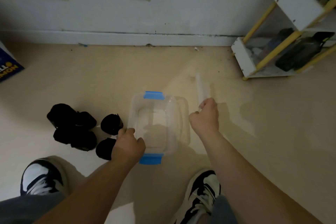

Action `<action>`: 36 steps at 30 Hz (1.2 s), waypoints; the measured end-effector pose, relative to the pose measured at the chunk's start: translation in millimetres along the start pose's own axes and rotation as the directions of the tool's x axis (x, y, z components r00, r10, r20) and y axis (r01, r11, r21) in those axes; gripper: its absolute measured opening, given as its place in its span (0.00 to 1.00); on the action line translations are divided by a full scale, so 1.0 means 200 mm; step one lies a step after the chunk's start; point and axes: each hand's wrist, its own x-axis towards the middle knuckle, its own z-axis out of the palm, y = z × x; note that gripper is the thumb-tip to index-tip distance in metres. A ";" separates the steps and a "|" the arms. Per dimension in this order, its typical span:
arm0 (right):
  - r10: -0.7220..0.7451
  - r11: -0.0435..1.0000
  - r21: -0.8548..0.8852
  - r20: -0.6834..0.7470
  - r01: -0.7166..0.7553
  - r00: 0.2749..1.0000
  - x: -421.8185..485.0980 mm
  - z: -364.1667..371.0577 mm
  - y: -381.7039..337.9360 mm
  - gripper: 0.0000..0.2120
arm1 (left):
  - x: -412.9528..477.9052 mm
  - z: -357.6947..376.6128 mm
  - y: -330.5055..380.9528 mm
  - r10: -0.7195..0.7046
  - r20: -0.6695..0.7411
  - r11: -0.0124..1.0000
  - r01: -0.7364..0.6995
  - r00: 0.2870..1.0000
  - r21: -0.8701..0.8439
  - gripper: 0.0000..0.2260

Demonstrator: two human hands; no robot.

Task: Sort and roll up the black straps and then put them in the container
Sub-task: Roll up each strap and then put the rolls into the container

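Reaching down, the left hand [128, 143] is gripping the container [133, 114] by its near left rim. The right hand [205, 114] is pinching the clear lid [202, 89], holding it on edge, raised. The container's long axis is running toward the wall [181, 14], blue clips [154, 95] at both ends. Rolled straps [72, 123] are lying on the floor [109, 78] just left of the left hand.
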 end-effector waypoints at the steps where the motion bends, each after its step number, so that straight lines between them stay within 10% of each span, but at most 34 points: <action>1: -0.007 0.998 -0.069 0.027 0.009 1.000 -0.02 0.04 0.05 0.13 | 0.00 0.00 0.00 0.006 0.001 1.000 -0.006 1.000 -0.011 0.23; 8: 0.021 0.983 -0.182 0.239 0.024 0.971 -0.11 0.34 0.28 0.03 | 0.03 -0.03 -0.09 0.046 -0.007 0.995 -0.046 0.999 -0.091 0.17; 13: 0.171 0.971 -0.200 0.188 -0.133 0.967 -0.07 0.37 0.23 0.15 | 0.02 -0.07 -0.15 0.053 -0.023 0.985 -0.056 0.998 -0.161 0.08; 18: -0.120 0.963 -0.227 0.114 0.143 0.986 -0.15 0.41 0.04 0.12 | -0.02 -0.13 -0.20 0.051 0.014 0.967 -0.046 0.999 -0.250 0.03; 25: -0.496 0.818 -0.016 0.487 0.575 0.719 -0.41 0.74 -0.29 0.14 | -0.02 -0.24 -0.42 0.105 -0.208 0.992 -0.089 0.973 0.087 0.12; 36: -0.293 0.478 -0.265 0.850 0.837 0.437 -0.33 1.09 -0.45 0.42 | 0.12 -0.18 -0.56 0.104 0.040 0.989 -0.107 0.994 0.101 0.29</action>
